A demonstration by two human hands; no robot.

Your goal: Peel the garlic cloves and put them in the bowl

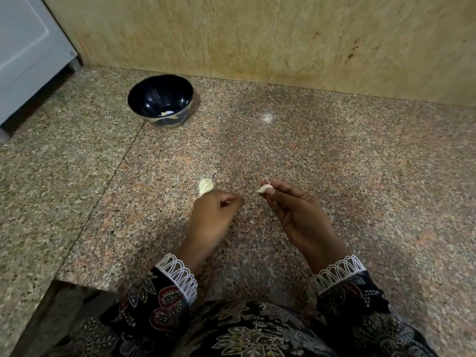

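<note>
Two hands over the granite counter (334, 155), each with something pale at the fingertips. Right hand (296, 210): thumb and forefinger pinch a garlic clove (265, 188), pointed end toward the left, other fingers loosely extended. Left hand (215, 212): fingers curled in, holding a pale curved piece (206, 186) that sticks out past the knuckles; can't tell whether it's a clove or a skin. The two pieces are near each other, not touching. Dark bowl (161, 100) sits well apart, far left near the stone backsplash (231, 34), upright, with a few pale bits in the bottom. White cabinet (28, 52) left of the bowl. Floral sleeves (159, 300) with white lace cuffs at both wrists.
</note>
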